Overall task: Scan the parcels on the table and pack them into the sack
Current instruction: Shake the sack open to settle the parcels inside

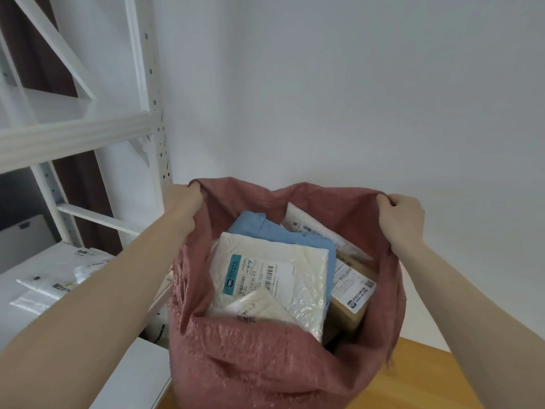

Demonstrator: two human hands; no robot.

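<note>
A pink woven sack (259, 364) stands open in front of me, its mouth pulled wide. My left hand (184, 202) grips the rim at the far left, and my right hand (402, 219) grips the rim at the far right. Inside lie several parcels: a white bubble mailer (283, 278) with a barcode label on top, a blue bag (283, 231) under it, a white mailer (315, 228) at the back, a small white packet (259, 308) in front, and a brown carton (351, 308) at the right.
The sack sits on a wooden table (436, 376) at the lower right. A white metal shelving rack (153, 113) stands at the left against a white wall. More white mailers (59, 278) lie on a white surface at the lower left.
</note>
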